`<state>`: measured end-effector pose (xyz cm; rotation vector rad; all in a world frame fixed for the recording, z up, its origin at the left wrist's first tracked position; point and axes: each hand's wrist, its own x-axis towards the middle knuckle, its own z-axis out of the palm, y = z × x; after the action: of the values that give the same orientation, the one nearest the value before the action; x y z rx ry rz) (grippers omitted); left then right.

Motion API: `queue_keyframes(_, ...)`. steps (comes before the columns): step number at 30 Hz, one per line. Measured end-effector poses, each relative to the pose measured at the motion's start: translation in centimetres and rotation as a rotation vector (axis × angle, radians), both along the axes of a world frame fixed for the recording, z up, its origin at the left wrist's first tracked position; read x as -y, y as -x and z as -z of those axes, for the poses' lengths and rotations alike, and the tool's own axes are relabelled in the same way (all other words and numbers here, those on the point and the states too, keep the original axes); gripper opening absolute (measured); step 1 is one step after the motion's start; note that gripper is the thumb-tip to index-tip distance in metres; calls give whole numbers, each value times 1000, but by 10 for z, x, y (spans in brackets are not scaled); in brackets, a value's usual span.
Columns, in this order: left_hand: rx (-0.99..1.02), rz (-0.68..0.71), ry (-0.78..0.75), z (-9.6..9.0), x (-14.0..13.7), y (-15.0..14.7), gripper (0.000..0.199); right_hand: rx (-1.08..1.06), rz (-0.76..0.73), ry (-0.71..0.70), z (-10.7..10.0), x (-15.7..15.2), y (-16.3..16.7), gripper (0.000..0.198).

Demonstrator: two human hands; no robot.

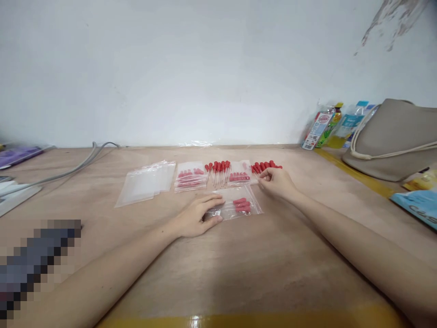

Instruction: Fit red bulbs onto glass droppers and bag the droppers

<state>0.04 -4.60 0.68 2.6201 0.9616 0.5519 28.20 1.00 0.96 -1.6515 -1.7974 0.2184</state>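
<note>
My left hand (200, 214) lies on the left end of a clear zip bag (256, 207), its thumb and fingers apart. Inside that bag are several red-handled pieces (242, 205) with thin shafts. My right hand (275, 180) is at a group of loose red-handled tools (266, 165) with thin metal shafts. Its fingers are pinched together, and what they hold, if anything, is hidden. Between the hands, further back, lies a filled zip bag (239, 175). Another loose group of the same red-handled tools (220, 167) lies left of it, beside a stack of filled bags (190, 177).
Flat clear bags (145, 182) overlap on the left of the wooden table (211, 273). Grey cables (82, 161) run at the far left. A blurred dark object (37, 259) is near left. Bottles (348, 125), a carton (317, 131), a grey bag (392, 141) and a blue packet (416, 207) stand or lie right.
</note>
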Motion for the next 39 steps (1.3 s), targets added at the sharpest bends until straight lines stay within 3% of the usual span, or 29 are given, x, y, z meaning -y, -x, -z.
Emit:
queue_keyframes(6,3,2,-2,3,-2,0,45,235,106,107,-10,-19,15,15)
queue_keyframes(15,4,3,-5,3,-2,0,45,122,153,370,-16,-42,23,23)
queue_keyframes(23,11,5,0,3,-1,1,46,261,226,388,-23,-41,42,30)
queue_keyframes(29,2,5,-6,2,-1,1,46,295,187,331,-30,-33,18,23)
queue_keyframes(32,9,7,-7,2,-1,0,45,110,46,299,-31,-17,0,22)
queue_keyframes(35,8,6,-9,2,-1,0,45,-347,-92,240,-20,3,-9,14)
queue_keyframes(39,-4,3,-6,3,-2,0,46,-784,-172,209,1,27,-4,61)
